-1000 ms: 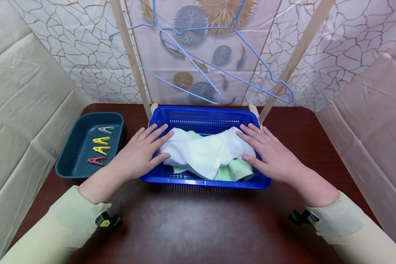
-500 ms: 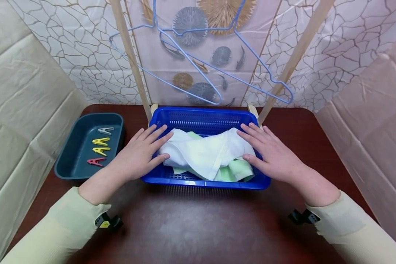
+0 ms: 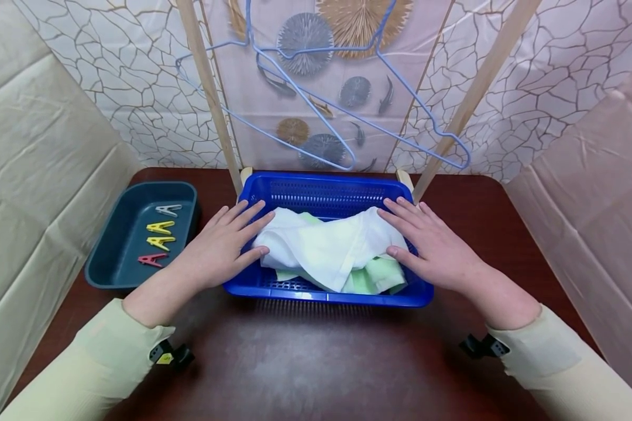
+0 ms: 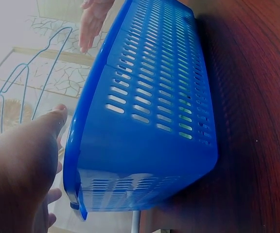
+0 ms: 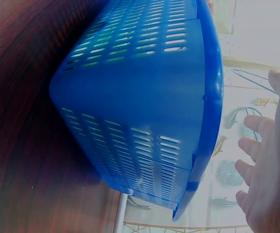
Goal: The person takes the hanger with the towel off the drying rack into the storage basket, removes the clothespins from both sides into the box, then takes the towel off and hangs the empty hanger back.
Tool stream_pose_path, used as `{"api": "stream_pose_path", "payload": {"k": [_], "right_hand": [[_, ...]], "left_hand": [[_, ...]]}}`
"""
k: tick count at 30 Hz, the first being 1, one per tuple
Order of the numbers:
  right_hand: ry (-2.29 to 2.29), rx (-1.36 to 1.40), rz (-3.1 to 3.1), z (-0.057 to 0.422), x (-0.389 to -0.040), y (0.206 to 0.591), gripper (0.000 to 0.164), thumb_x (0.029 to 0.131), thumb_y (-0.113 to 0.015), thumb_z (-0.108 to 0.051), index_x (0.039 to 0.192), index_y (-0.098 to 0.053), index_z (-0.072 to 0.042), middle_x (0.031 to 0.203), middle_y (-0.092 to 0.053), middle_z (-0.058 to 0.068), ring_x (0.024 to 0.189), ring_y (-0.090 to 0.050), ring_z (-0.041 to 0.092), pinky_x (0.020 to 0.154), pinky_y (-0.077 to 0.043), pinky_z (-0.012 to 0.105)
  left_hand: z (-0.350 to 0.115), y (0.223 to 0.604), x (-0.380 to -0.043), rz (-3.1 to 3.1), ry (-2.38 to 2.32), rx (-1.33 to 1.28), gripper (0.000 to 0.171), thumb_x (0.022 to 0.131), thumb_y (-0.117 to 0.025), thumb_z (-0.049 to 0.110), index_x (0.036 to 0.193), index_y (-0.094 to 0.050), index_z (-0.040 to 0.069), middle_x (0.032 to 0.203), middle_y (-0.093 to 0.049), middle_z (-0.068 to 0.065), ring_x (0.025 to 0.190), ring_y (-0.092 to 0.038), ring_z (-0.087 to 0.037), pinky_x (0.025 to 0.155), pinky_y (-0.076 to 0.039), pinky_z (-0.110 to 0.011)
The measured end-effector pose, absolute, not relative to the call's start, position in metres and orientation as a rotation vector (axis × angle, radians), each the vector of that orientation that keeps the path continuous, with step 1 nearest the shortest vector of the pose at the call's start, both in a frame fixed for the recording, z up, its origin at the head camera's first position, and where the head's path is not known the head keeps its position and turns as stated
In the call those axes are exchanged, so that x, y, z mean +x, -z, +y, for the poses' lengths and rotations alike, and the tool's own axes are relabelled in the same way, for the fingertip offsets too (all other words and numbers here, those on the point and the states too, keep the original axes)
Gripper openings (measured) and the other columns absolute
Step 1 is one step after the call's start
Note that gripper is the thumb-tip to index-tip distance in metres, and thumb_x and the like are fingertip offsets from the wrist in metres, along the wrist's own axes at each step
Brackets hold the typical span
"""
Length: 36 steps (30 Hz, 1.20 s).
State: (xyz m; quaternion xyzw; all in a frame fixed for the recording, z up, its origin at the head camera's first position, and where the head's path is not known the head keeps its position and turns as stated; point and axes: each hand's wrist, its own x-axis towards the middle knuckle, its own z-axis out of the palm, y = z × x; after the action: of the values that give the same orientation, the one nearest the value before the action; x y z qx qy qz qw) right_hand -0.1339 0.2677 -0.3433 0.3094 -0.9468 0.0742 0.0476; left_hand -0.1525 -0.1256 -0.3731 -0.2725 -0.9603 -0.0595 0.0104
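A blue slotted plastic basket (image 3: 326, 297) stands on the table, with a white cloth (image 3: 326, 240) heaped inside over a pale green cloth (image 3: 374, 275). Over the basket's left end is my left hand (image 3: 216, 248), fingers straight and spread, holding nothing. My right hand (image 3: 434, 245) mirrors it over the right end, also spread and without a grip. In both wrist views the hands hover above the rim of the basket (image 4: 145, 121), apart from it; the right wrist view shows the right fingers (image 5: 252, 148) loosely extended.
To the left stands a dark teal tray (image 3: 117, 257) holding a red clothespin (image 3: 151, 259), two yellow clothespins (image 3: 160, 227) and a grey clothespin (image 3: 168, 210). Blue wire hangers (image 3: 321, 111) hang behind the basket, between slanted wooden poles (image 3: 474, 93). Cloth-covered walls (image 3: 584, 164) flank the table.
Both hands keep their spread pose over the basket. Only a very slight shift of the head view shows; the cloths and clothespins stay where they were.
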Motion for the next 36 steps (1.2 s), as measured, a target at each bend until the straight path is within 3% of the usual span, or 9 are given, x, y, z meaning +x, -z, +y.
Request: {"api": "stream_pose_path", "payload": {"k": [29,36], "right_hand": [[-0.230,0.947,-2.877,0.2677,-0.1308,0.3449,0.066,0.091,-0.051,-0.045,0.148,-0.021,-0.028,0.154,-0.015,-0.004,0.142,-0.008,0.021,0.114,-0.005,0.044],[-0.230,0.951,-2.896,0.2643,-0.1301,0.3453,0.066,0.092,-0.047,-0.049,0.148,-0.017,-0.031,0.154,-0.013,-0.005,0.142,-0.005,0.019,0.114,-0.004,0.044]], "left_hand": [[-0.1249,0.3729,-0.1532,-2.987,0.195,-0.869,0.072,0.088,-0.042,0.061,0.145,-0.002,0.043,0.155,-0.006,0.007,0.142,-0.006,-0.027,0.112,-0.006,-0.052],[-0.1267,0.3739,-0.1509,-2.989,0.203,-0.864,0.072,0.088,-0.041,0.061,0.145,-0.003,0.042,0.155,-0.005,0.008,0.142,-0.006,-0.026,0.112,-0.006,-0.052]]}}
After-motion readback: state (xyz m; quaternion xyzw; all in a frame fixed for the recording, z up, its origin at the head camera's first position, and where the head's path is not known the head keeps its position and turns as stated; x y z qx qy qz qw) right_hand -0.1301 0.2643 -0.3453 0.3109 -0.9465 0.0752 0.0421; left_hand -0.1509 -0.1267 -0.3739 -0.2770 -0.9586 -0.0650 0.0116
